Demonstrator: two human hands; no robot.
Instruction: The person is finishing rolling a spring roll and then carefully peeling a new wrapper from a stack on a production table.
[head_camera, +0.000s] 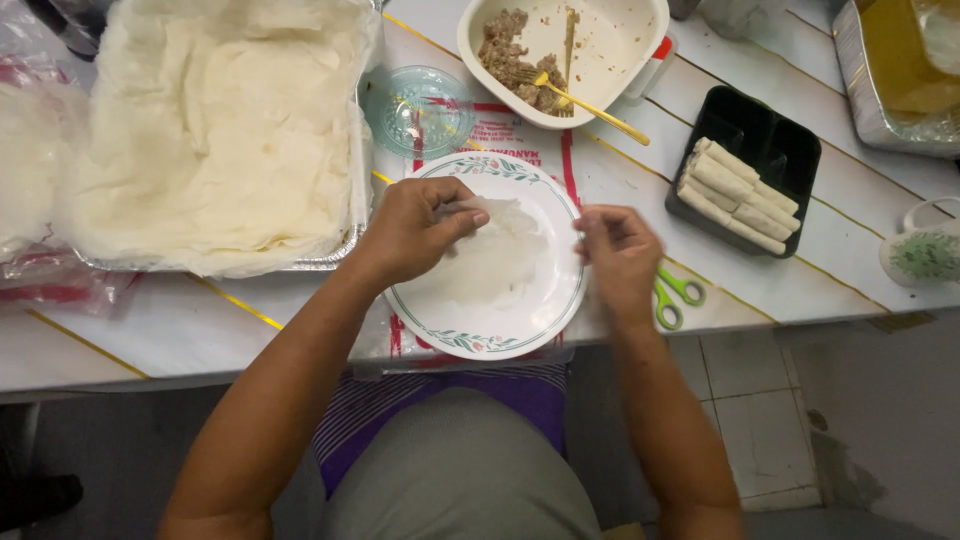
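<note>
White desk (120, 340) with gold lines carries everything. Foil tray of stacked wrappers (215, 130) sits beyond left hand (415, 230). Flowered plate (545, 300) lies under both hands; thin wrapper sheet (500, 265) spread on it. Left hand pinches sheet's far edge; right hand (620, 255) loosely curled at plate's rim, holding nothing visible. Judgement: flatten sheet gently, it likely tears. Filling bowl (620, 40) and black tray of rolls (745, 185) beyond right hand; green scissors (675, 295) just beside it.
</note>
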